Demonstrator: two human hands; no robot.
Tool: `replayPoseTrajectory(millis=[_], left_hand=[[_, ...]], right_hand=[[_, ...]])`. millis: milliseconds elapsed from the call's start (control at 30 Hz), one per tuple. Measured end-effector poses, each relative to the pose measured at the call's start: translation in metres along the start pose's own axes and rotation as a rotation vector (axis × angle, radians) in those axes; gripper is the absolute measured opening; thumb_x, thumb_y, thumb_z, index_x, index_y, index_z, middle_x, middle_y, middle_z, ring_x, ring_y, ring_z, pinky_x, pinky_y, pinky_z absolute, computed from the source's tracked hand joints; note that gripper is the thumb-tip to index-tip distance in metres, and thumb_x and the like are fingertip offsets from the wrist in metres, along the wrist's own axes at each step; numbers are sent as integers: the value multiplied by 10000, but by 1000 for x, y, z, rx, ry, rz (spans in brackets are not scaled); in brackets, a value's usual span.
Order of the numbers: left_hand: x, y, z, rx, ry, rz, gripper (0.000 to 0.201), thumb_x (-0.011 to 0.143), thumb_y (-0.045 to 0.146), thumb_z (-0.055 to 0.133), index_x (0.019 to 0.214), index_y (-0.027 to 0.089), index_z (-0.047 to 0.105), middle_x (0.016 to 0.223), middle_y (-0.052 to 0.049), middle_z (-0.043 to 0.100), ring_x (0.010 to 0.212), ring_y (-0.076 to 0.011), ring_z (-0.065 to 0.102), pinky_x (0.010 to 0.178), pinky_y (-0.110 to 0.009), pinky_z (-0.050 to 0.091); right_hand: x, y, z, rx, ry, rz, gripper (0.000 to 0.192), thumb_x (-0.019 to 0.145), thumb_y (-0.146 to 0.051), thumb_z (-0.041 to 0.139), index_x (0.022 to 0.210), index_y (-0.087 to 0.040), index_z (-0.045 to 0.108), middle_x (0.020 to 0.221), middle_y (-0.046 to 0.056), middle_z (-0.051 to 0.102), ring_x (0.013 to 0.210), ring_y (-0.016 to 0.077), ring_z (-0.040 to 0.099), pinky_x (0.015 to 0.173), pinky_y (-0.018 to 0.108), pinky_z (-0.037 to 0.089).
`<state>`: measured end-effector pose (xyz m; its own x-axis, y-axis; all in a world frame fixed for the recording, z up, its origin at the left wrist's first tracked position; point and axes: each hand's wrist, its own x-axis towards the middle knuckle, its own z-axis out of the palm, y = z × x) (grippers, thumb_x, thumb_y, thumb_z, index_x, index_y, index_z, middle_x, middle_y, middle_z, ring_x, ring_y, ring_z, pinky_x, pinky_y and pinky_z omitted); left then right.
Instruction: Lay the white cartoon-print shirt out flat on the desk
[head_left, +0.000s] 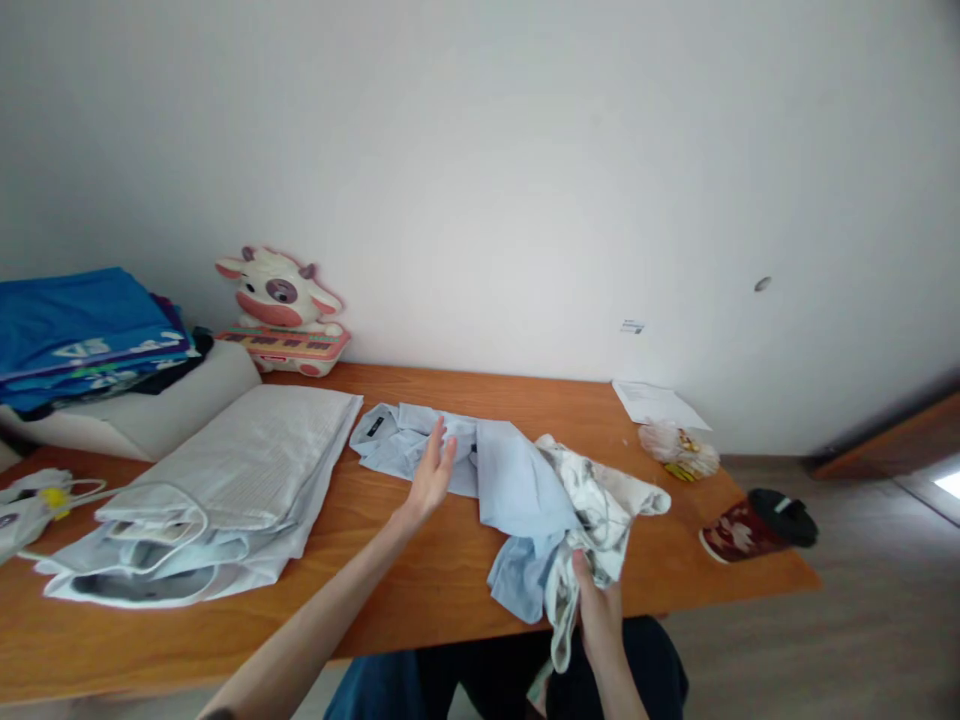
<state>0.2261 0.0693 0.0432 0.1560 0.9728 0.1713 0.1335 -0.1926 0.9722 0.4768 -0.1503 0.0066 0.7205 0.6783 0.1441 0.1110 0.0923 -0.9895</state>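
Observation:
A light blue shirt (517,475) lies across the middle of the table, its collar with a dark label at the left end. Above its left part is my left hand (433,470), fingers stretched out and holding nothing. I cannot tell if it touches the cloth. At the table's front edge my right hand (598,600) is closed on a white patterned garment (600,490), thumb on top. That garment lies bunched against the shirt's right end, and a strip of it hangs over the edge toward my lap. The right fingers are mostly hidden.
Folded white clothes (247,455) are stacked on the left, with a white cable (172,490) across them. Behind are blue folded clothes (90,320) and a cow toy keyboard (285,315). To the right are paper (660,403), a plastic bag (679,450) and a lidded cup (754,525).

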Motion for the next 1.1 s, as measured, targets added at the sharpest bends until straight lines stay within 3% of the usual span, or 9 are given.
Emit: replayPoseTrajectory(millis=[167,300,400,500,633,700,800,933,1100], left_hand=[[22,14,31,282,-125,-3,1119,581,581,984,1545,236,531,1739,-259,362,1666,-534,62,1268,-730,-102],[33,24,50,252,-230,65,456,646,308,874,1083,233,768,1262,-190,749,1476,-501,470,1282,-624,212],[45,43,25,207,-247,126,213,654,206,727,856,262,763,1015,-112,762,1252,-413,624,1204,-522,380],[57,73,-49,279,-132,214,267,653,161,633,876,225,764,1047,-93,719,1197,-353,599,1189,-506,397],[57,128,-200,795,533,489,302,794,184,604,1026,114,785,1089,-61,665,1154,-247,577,1129,-490,472],[48,158,-269,1014,764,540,291,874,250,621,1075,134,796,1178,-27,647,1240,-244,549,1206,-546,409],[31,184,-327,1230,688,585,340,955,284,556,1171,185,800,1351,28,610,1370,-267,517,1238,-614,332],[16,149,-315,1382,308,479,463,1007,309,490,1423,188,653,1626,32,475,1567,-414,332,1214,-818,70],[3,52,-260,1278,53,-54,678,1046,558,579,1586,155,496,1785,-177,301,1639,-542,103,1157,-922,4]], right_hand=[[-14,29,10,-44,-89,12,609,760,-725,834,1128,-239,822,1145,127,831,1201,405,743,1069,571,591],[-18,46,5,6,-74,-32,632,814,-740,775,1182,-227,796,1204,152,808,1281,401,702,1096,603,564],[-17,56,-2,96,-22,39,654,874,-775,669,1214,-226,774,1180,146,812,1218,366,742,1033,581,608],[-15,61,-4,157,3,93,650,870,-729,699,1305,-247,727,1199,110,812,1190,324,761,1001,532,631],[-14,64,-4,229,-42,127,653,824,-637,784,1352,-262,707,1247,103,809,1161,333,779,949,508,657],[-15,64,-3,276,-26,140,650,804,-587,814,1357,-262,708,1268,111,804,1148,337,785,939,507,662],[-17,60,1,304,-3,135,633,817,-525,817,1378,-256,698,1314,120,787,1171,334,777,957,513,657],[-21,48,6,310,4,137,601,833,-496,802,1373,-253,699,1308,117,786,1193,333,769,987,512,646],[-24,39,6,278,-26,142,631,817,-496,809,1383,-247,687,1379,128,753,1282,341,724,1077,545,594]])
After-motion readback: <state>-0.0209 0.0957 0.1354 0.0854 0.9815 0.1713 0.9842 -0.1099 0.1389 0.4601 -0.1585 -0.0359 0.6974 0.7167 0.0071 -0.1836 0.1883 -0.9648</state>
